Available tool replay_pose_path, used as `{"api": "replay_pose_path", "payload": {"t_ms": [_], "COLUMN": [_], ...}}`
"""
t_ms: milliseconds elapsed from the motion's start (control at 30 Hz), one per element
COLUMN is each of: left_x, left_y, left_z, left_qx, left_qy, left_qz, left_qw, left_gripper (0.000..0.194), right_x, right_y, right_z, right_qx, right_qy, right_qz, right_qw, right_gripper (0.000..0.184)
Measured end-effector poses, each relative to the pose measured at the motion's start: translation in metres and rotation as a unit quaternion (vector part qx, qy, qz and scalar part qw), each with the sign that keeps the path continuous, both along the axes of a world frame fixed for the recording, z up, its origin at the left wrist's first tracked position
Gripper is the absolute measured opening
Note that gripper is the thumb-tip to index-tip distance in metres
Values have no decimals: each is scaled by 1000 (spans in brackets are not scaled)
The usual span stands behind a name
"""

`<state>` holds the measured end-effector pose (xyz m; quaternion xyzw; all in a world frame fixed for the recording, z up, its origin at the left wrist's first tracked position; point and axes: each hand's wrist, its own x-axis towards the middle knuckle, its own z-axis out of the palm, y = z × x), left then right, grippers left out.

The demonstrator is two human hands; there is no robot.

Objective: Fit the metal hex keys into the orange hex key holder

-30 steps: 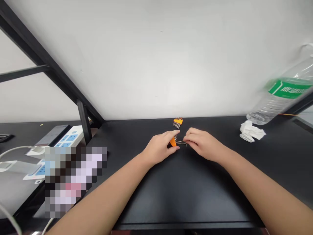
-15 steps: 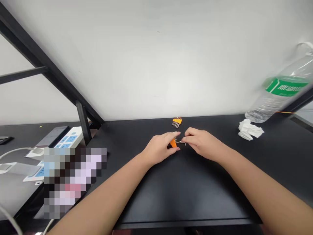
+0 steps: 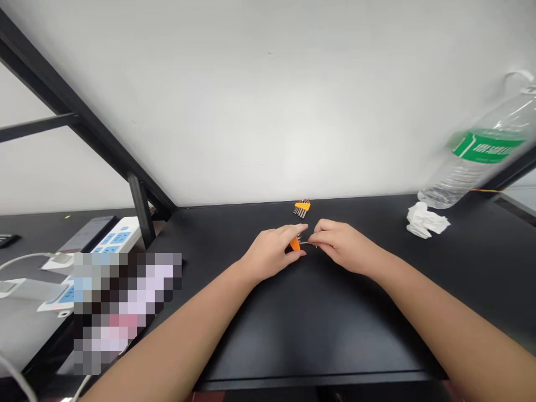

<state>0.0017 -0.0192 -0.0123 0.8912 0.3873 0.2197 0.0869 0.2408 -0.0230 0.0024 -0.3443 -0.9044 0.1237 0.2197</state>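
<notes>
My left hand [image 3: 274, 252] pinches a small orange holder [image 3: 295, 243] with metal hex keys in it, low over the black table [image 3: 318, 318]. My right hand [image 3: 341, 245] pinches one thin metal hex key [image 3: 307, 242] that sticks out of that holder. The two hands almost touch at the middle of the table. A second orange holder with several hex keys [image 3: 301, 207] lies just beyond them near the wall.
A crumpled white tissue [image 3: 426, 220] and a clear water bottle with a green label [image 3: 477, 162] are at the back right. White power strips [image 3: 113, 240] and cables lie on the left, behind a black frame post [image 3: 140, 215]. A white wall rises behind the table.
My right hand has slid slightly left along the hex key toward the orange holder. The view has shifted a little; otherwise both hands keep their grip.
</notes>
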Motion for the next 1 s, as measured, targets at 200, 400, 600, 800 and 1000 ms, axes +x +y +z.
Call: {"api": "replay_pose_path", "payload": {"t_ms": [200, 400, 600, 800, 1000], "left_x": [1, 4, 3, 5, 5], "left_y": [-1, -3, -2, -2, -1], "left_z": [0, 0, -1, -1, -3], "left_qx": [-4, -37, -42, -67, -44], "left_qy": [-2, -28, -99, -110, -75], "left_qz": [-7, -23, -5, -22, -23], "left_qw": [1000, 999, 994, 991, 996], "left_gripper": [57, 59, 60, 34, 21], "right_x": [-2, -15, -18, -10, 5], "right_y": [-6, -13, -4, 5, 16], "right_z": [1, 4, -2, -9, -8], "right_qx": [50, -11, -28, -21, -65], "right_qy": [-90, -21, 91, 26, -35], "right_qz": [-32, 5, -6, -78, -135], "right_qw": [994, 1000, 995, 996, 988], "right_gripper": [32, 28, 17, 14, 14]}}
